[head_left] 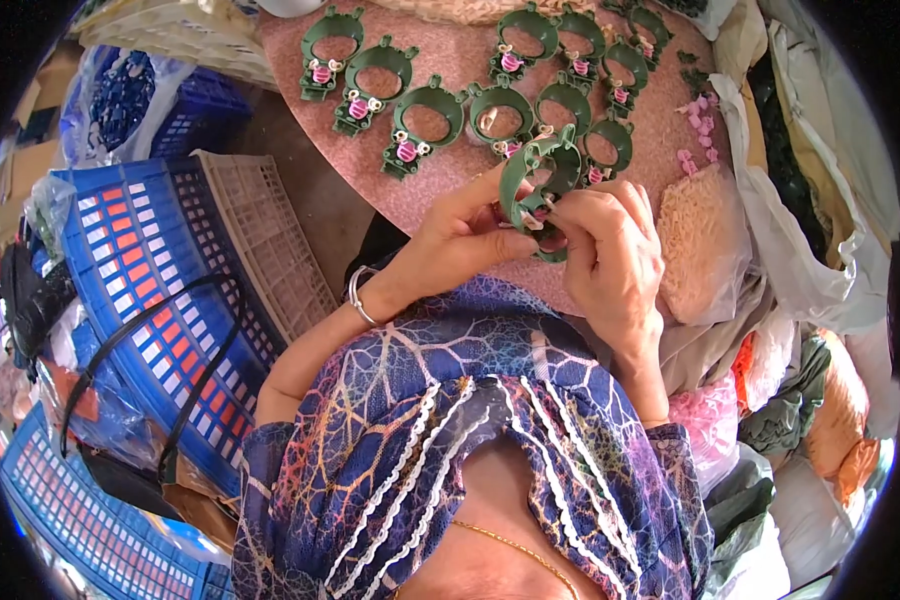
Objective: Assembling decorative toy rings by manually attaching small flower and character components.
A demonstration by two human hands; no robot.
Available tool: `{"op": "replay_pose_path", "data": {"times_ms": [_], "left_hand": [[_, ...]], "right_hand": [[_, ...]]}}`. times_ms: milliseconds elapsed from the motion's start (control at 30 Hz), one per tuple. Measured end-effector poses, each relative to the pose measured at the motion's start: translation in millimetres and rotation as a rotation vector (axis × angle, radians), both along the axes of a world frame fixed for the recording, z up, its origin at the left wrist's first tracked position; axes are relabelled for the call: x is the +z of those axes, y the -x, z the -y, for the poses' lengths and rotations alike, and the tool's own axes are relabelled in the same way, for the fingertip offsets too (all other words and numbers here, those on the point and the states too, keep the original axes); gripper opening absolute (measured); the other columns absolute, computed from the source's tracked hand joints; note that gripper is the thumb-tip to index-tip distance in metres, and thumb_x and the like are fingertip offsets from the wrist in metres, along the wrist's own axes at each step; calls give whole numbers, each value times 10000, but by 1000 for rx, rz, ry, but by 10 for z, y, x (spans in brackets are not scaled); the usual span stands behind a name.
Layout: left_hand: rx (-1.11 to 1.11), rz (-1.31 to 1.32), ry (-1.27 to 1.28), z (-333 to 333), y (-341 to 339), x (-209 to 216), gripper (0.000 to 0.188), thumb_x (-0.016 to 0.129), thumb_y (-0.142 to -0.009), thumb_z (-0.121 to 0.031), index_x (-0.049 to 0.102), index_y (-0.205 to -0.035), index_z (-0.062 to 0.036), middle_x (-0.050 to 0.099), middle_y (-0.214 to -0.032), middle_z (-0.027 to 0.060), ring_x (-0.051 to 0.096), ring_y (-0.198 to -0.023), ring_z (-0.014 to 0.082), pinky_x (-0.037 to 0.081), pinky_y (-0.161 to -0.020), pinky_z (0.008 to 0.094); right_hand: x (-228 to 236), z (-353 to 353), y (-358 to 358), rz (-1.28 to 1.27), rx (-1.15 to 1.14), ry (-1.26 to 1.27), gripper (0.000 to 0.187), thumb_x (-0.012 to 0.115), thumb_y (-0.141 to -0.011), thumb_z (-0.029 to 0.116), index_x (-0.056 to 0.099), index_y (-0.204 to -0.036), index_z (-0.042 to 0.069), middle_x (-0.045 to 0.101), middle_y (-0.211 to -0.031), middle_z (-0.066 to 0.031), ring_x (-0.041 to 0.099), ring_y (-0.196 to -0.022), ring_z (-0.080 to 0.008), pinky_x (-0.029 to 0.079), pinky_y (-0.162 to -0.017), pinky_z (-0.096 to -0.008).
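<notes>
Green ring (517,190) | in left hand (460,240) | touching right hand (613,242) (at fingertips)

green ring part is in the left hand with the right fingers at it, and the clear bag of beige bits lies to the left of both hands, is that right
Not quite: the clear bag of beige bits lies to the right of both hands, as the head view shows. The green ring part is in the left hand, with the right fingers at it.

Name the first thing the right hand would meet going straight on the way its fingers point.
The green ring-shaped piece, right at the right hand's fingers; past it, probably the left hand, though depth is unclear.
</notes>
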State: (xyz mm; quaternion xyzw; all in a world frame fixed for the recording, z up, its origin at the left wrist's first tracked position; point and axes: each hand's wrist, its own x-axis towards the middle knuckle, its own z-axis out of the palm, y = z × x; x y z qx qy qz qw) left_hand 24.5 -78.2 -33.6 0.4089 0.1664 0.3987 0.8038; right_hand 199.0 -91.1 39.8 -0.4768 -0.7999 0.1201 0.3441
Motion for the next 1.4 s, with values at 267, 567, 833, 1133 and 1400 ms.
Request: {"op": "replay_pose_path", "data": {"times_ms": [267, 567, 833, 1133, 1400], "left_hand": [[-27, 168, 242, 14, -47, 66, 635, 562, -907, 43, 286, -1470, -56, 522, -1269, 88, 559, -1128, 195, 514, -957, 390], [-1, 97, 301, 10, -50, 103, 525, 538, -966, -96, 299, -1433, -79, 559, -1193, 113, 597, -1067, 218, 558, -891, 420], [170, -24, 342, -13, -78, 118, 442, 544, -972, -229, 411, -1341, -26, 576, -1134, 67, 594, -1047, 170, 587, -829, 389], [69, 241, 504, -35, -77, 182, 420, 489, -989, -89, 409, -1400, -64, 566, -1185, 43, 572, -1101, 164, 505, -978, 458], [107, 244, 332, 12, -76, 24, 404, 499, -969, -28, 450, -1367, -73, 556, -1260, 73, 538, -1170, 184, 456, -1011, 379]], "right_hand": [[-55, 80, 61, -348, -231, 177, 280, 673, -786, -54, 527, -1016, 12, 561, -883, -113, 573, -734, -190, 490, -606, -301], [-128, 3, 64, -928, -413, 690, 313, 612, -951, 168, 508, -1199, 9, 634, -999, -42, 576, -906, -84, 452, -789, -212], [-276, -17, 105, -961, -437, 589, 293, 635, -933, 135, 510, -1167, 12, 617, -957, -22, 562, -860, -69, 459, -744, -211], [-182, -6, 94, -305, -401, 69, 427, 687, -777, -10, 608, -1193, 44, 639, -920, -55, 590, -892, -185, 487, -785, -295], [-109, 17, 233, -145, -277, -20, 308, 752, -727, 11, 669, -1019, 62, 674, -801, -9, 598, -732, -172, 445, -718, -312]]}}
